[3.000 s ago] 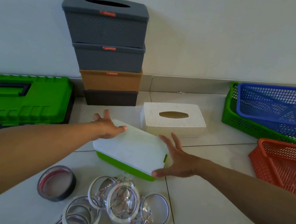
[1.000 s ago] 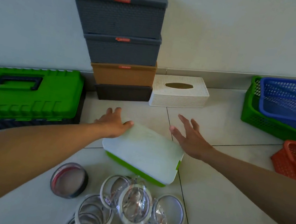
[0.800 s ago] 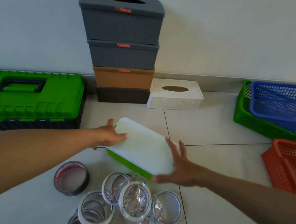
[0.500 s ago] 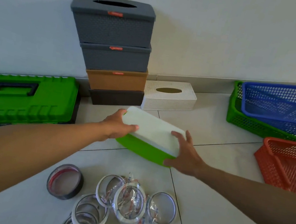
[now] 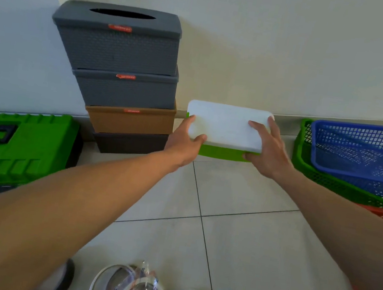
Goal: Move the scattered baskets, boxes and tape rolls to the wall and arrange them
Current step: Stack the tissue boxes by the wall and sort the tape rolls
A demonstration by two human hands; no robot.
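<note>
Probably stiff and light, the white-lidded green box is gripped at both short ends by your left hand and right hand, raised off the floor near the wall beside the stacked boxes; pin its smooth lid with your thumbs.

Both forearms are bare and extended forward from the lower corners, converging toward centre. Left hand: clasps the left end of the white-lidded green box, thumb lying on the lid, remaining fingers hidden beneath. Right hand: clasps the right end, thumb on the lid, fingers curled under the base. Wrists roughly straight, backs of hands toward the camera.
</note>
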